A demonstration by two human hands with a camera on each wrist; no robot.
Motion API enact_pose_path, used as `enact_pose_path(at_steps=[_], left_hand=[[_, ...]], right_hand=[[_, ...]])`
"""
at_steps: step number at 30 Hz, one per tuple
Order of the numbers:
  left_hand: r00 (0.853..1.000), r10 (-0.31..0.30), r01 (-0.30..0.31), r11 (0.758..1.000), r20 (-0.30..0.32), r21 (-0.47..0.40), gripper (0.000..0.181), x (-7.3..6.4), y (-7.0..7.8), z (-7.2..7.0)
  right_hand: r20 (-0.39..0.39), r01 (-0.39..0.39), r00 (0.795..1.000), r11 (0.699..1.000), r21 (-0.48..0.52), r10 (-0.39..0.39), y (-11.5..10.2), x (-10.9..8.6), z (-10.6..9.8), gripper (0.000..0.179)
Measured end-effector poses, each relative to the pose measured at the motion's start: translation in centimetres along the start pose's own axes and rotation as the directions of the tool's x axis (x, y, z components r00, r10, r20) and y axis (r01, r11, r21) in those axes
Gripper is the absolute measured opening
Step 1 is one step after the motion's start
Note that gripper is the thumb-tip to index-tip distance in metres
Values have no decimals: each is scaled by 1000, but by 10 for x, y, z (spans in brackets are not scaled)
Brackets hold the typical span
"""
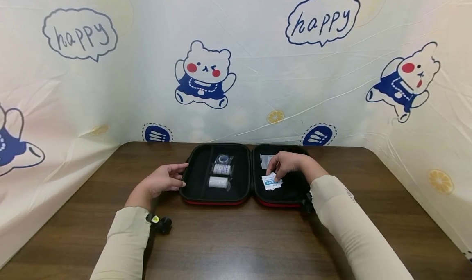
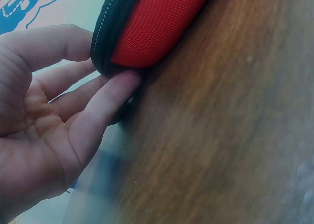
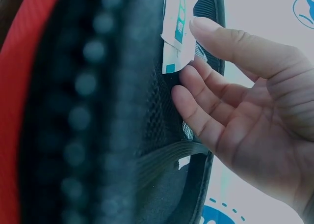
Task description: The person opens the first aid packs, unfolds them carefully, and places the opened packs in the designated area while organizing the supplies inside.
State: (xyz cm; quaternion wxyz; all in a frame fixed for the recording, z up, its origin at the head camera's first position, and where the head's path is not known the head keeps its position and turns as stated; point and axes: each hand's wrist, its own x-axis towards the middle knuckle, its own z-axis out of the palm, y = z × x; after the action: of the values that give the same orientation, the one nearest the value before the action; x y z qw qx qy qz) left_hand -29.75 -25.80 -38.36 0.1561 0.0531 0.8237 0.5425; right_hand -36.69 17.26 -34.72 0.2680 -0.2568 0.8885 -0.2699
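A black-lined zip case with a red outer shell lies spread out on the table in the head view. My left hand touches its left edge with loosely extended fingers. In the left wrist view, its thumb meets the red shell near the zipper. Over the case's right half, my right hand pinches small white-and-blue packets. The right wrist view shows the thumb on the packets, beside black mesh. A clear-wrapped white roll sits in the left half.
Above that roll lies another wrapped roll with printing, and a clear bag. A pale flat packet is at the back of the right half. The brown wooden table ends at a patterned cloth backdrop.
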Motion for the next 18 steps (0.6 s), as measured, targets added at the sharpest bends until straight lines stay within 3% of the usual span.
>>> enact_pose_path(at_steps=[6,14,18], left_hand=[[1000,-3,3,1000,1,3,73,-1,1,0],[1000,-3,3,1000,5,0,74,0,0,-1],[1000,-2,2,1000,6,-2,73,1,0,-1]], right_hand=[[19,-4,1000,999,-48,5,-3,0,2,34],[56,-21,998,988,-150,30,-11,2,3,26],[40,-29,999,989,-146,35,-13,2,2,22]])
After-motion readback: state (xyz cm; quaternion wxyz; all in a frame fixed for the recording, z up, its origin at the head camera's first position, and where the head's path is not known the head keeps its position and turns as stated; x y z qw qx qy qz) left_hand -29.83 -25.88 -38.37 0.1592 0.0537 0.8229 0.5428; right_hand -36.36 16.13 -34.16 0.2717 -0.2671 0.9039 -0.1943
